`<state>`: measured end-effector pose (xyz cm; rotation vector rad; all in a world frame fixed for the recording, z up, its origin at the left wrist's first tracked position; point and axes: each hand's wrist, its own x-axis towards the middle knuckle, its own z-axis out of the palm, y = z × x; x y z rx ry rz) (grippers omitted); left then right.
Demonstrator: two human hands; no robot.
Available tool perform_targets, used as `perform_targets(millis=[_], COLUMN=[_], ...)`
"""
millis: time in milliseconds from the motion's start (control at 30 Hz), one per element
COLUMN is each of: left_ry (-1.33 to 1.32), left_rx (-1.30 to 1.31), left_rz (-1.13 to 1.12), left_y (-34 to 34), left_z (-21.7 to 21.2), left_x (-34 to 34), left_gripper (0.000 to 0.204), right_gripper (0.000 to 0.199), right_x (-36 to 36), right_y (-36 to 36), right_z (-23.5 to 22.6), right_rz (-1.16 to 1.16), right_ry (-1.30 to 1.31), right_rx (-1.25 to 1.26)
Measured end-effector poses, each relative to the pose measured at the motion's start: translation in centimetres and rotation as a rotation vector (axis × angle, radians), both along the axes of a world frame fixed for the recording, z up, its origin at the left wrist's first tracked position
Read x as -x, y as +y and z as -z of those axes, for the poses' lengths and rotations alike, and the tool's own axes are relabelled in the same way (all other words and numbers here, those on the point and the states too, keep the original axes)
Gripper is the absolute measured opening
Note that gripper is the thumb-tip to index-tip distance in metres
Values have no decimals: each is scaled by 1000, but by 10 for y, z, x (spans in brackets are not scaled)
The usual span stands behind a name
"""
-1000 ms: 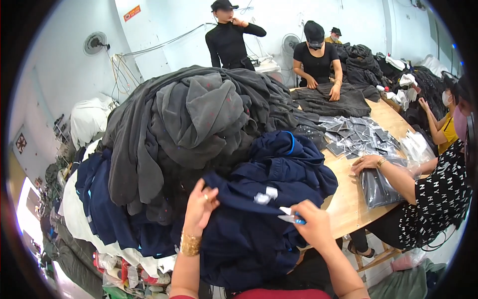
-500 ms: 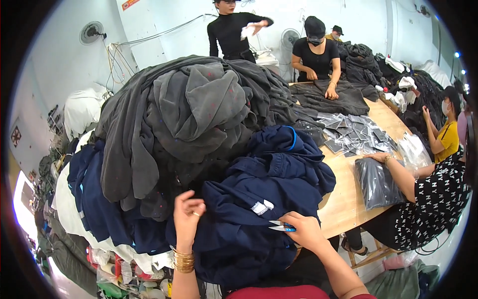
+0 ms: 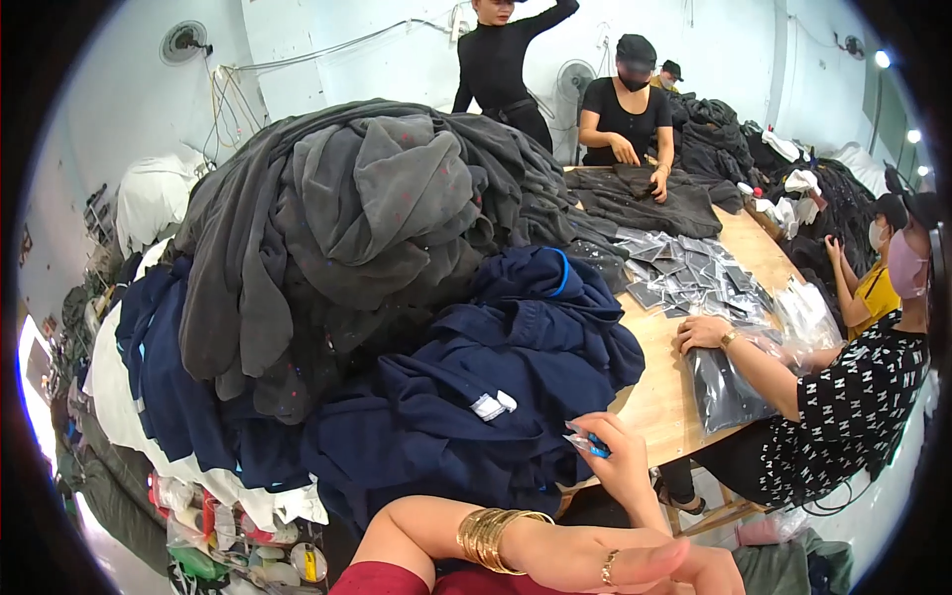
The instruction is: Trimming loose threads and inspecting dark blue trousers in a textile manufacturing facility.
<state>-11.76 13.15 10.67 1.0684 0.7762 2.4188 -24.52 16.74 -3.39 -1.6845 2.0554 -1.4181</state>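
My right hand (image 3: 622, 454) is closed around blue-handled thread snips (image 3: 597, 446), just right of the navy garments. My left hand (image 3: 625, 561) crosses low over my body to my right forearm, gold bangles on its wrist and a ring on a finger. Its visible finger is stretched out; the others are mostly hidden. In front of me the navy garments (image 3: 426, 431) lie in a crumpled heap, with a white label (image 3: 493, 405) showing on top. Behind them rises a large mound of dark grey garments (image 3: 367, 198).
A wooden table (image 3: 650, 382) runs off to the right, bearing many small clear packets (image 3: 694, 273). A co-worker handles a bagged dark garment (image 3: 724, 392) there. Another works over dark cloth (image 3: 645, 203) at the far side. Bags and bottles (image 3: 238, 535) sit low at left.
My left hand has left the navy garments and swung down and right across my body. My right hand has drawn back slightly with the snips. The standing co-worker has raised an arm.
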Motion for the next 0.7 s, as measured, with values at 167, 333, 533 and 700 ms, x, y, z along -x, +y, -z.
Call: perform_targets(millis=[167, 333, 533, 700], left_ry=[229, -66, -566, -688], left_rx=[113, 717, 935, 880], left_rz=[-246, -656, -1294, -1586], left_y=[-7, -61, -96, -100], left_z=[16, 65, 91, 89], left_x=[13, -19, -89, -118], left_gripper=[60, 39, 20, 19], right_gripper=[22, 17, 7, 15], right_x=[10, 43, 42, 23], right_y=[19, 16, 18, -25], right_z=[33, 48, 29, 33], right_rz=[74, 131, 265, 165], right_ry=[-69, -175, -304, -306], right_rx=[-11, -34, 6, -10])
